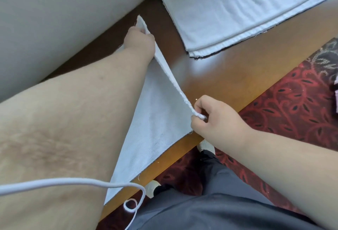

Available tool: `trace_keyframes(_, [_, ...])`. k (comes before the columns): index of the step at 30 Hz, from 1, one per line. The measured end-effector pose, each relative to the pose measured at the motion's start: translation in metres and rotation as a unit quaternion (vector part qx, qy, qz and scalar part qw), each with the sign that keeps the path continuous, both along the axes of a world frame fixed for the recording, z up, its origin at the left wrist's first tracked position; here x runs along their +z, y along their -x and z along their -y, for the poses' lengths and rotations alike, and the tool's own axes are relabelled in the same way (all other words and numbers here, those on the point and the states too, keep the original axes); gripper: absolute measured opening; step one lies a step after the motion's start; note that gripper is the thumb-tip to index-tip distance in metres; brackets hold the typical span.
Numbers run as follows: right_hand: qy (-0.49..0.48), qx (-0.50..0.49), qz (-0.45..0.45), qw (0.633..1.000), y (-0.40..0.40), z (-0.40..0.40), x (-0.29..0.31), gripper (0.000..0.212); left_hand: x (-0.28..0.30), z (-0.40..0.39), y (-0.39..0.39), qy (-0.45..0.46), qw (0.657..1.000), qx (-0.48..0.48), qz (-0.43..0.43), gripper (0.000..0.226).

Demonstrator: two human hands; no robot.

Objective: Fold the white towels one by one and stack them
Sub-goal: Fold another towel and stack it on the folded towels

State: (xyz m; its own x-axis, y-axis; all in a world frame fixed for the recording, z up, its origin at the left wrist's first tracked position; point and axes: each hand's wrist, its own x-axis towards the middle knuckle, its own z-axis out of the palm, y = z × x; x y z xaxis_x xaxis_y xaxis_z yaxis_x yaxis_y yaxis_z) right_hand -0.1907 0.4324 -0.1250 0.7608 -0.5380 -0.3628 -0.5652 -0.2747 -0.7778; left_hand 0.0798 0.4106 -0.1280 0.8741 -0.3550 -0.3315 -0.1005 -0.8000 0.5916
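Left hand (140, 40) and right hand (214, 115) each pinch a corner of the thin white cloth towel (155, 120), its raised edge taut between them, the rest draped below on the glossy brown wooden table (228, 76). Folded white towel stack (237, 14) sits beyond both hands. Risk: left grip looks partly hidden, possibly shallow; a slip there skews the fold.

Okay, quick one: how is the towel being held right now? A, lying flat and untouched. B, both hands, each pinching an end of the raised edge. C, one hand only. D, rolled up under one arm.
B: the left hand and right hand each pinch an end of the towel edge.
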Motion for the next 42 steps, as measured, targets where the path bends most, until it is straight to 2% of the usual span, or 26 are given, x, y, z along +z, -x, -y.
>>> trace_keyframes(3, [0.006, 0.069, 0.038, 0.997, -0.014, -0.021, 0.017, 0.016, 0.009, -0.03, -0.007, 0.076, 0.996, 0.038, -0.006, 0.034])
trace_keyframes(6, [0.025, 0.139, 0.068, 0.988, -0.03, -0.049, 0.033, 0.017, 0.026, -0.071, -0.016, 0.136, 0.99, 0.037, -0.012, 0.033])
trace_keyframes(11, [0.056, 0.259, 0.08, 0.961, -0.058, -0.102, 0.051, 0.008, 0.064, -0.151, -0.033, 0.159, 0.986, 0.043, -0.032, 0.047])
trace_keyframes(15, [0.056, 0.362, 0.09, 0.926, -0.078, -0.152, 0.063, 0.013, 0.08, -0.229, -0.036, 0.198, 0.964, 0.153, -0.086, 0.046])
trace_keyframes(19, [0.065, 0.465, 0.1, 0.877, -0.092, -0.204, 0.07, 0.012, 0.08, -0.297, -0.021, 0.192, 0.971, 0.138, -0.044, 0.056])
trace_keyframes(22, [0.07, 0.52, 0.103, 0.845, -0.102, -0.24, 0.072, 0.013, 0.079, -0.344, -0.013, 0.223, 0.96, 0.16, -0.053, 0.063])
trace_keyframes(26, [0.06, 0.555, 0.115, 0.822, -0.114, -0.293, 0.075, 0.01, 0.083, -0.408, -0.018, 0.232, 0.949, 0.202, -0.063, 0.072])
trace_keyframes(32, [0.063, 0.58, 0.108, 0.805, -0.133, -0.363, 0.069, 0.007, 0.074, -0.497, -0.039, 0.229, 0.94, 0.249, -0.034, 0.071])
trace_keyframes(37, [0.084, 0.572, 0.046, 0.815, -0.151, -0.409, 0.041, 0.009, 0.037, -0.553, -0.055, 0.161, 0.954, 0.245, -0.061, 0.069])
trace_keyframes(42, [0.08, 0.552, -0.027, 0.829, -0.162, -0.425, 0.01, 0.011, -0.001, -0.577, -0.072, 0.16, 0.954, 0.227, -0.111, 0.066])
